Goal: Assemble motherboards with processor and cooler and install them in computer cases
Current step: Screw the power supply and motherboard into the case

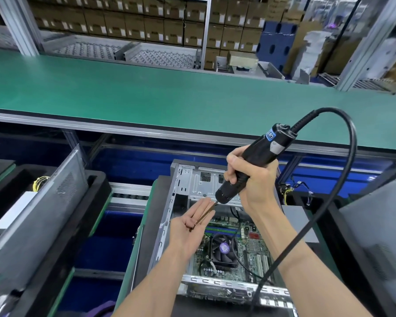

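Two bare forearms reach in from the bottom edge over an open computer case (183, 179) of pale stamped sheet metal, lying on its side in a black foam cradle. The right hand (252, 181) is wrapped firmly around a black cylindrical electric screwdriver (249, 165), fingers and thumb curled tight on its barrel, the tool tilted down and to the left. A thick, glossy black cable (350, 156) loops out of the tool's top end, arcs over to the right of that grip and drops away toward the bottom edge. The slim dark bit (204, 216) runs from the ribbed chuck down onto the left hand (190, 227), which lies palm up with fingers straight and relaxed, nothing clasped; the bit's tip rests on the palm, beside a small dark item there that is too small to identify. Directly beneath both hands, inside the case, sits the green motherboard (254, 250), studded with slots and components, with a square black finned cooler (222, 250) whose fan carries a purple hub label. Beyond the grip stretches a smooth green conveyor belt (146, 88) edged in aluminium, and behind it stacked brown cardboard boxes (133, 24). To the left of the hands stands another grey case (39, 209) with a perforated panel.
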### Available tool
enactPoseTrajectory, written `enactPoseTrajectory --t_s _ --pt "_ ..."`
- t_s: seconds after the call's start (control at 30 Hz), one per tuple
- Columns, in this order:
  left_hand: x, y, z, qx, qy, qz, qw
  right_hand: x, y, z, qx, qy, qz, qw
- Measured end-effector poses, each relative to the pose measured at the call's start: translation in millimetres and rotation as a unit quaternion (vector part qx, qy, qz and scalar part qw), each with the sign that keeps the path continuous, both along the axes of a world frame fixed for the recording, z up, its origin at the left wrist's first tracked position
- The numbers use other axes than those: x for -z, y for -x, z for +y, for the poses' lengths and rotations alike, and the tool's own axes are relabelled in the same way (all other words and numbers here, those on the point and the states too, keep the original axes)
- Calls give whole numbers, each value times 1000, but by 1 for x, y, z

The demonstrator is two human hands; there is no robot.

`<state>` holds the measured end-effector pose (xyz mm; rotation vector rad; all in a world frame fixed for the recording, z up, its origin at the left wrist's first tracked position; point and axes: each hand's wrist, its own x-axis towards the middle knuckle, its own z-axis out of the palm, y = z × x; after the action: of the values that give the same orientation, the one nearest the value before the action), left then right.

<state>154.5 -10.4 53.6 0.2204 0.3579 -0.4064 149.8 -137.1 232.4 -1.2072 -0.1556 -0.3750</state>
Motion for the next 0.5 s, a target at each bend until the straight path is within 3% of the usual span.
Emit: enactPoseTrajectory --t_s 0.33,0.5 --pt "5 -1 3 35 -17 -27 999 -2 -3 -5 5 -10 -7 1000" --pt "2 4 1 52 -63 46 996 -6 -8 -14 21 11 -25 999"
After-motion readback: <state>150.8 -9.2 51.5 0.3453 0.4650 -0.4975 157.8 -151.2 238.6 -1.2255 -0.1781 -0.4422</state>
